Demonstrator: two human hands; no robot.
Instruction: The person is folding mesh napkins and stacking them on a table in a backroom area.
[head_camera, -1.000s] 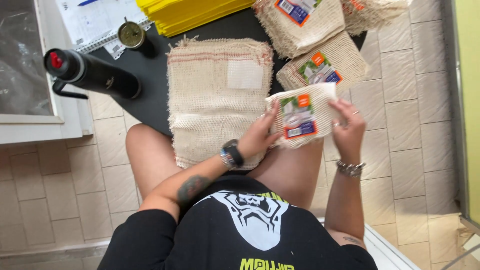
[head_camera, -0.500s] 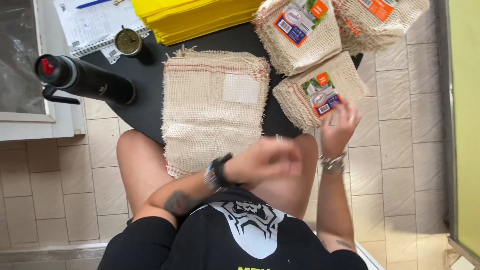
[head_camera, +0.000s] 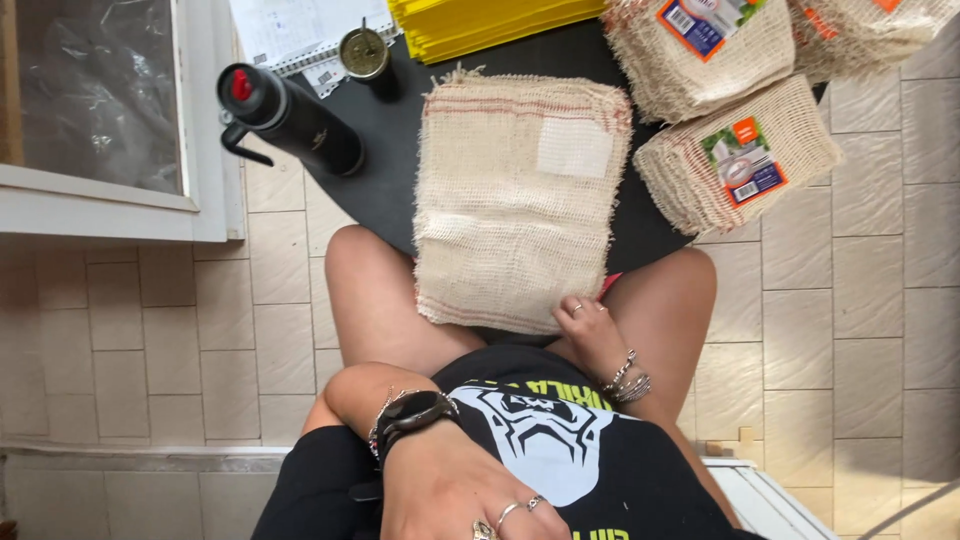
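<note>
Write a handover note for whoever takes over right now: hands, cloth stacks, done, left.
Left hand: raised near the camera, fingertips out of frame, grip unclear.
Right hand: fingers on the near edge of the flat stack of beige woven cloths on the black table; pinching or resting, cannot tell.
Done: the near folded beige cloth bundle with a colourful label and two more behind it sit at the table's right.
Left: the flat stack carries only a plain white patch.
Nearby: black flask.
</note>
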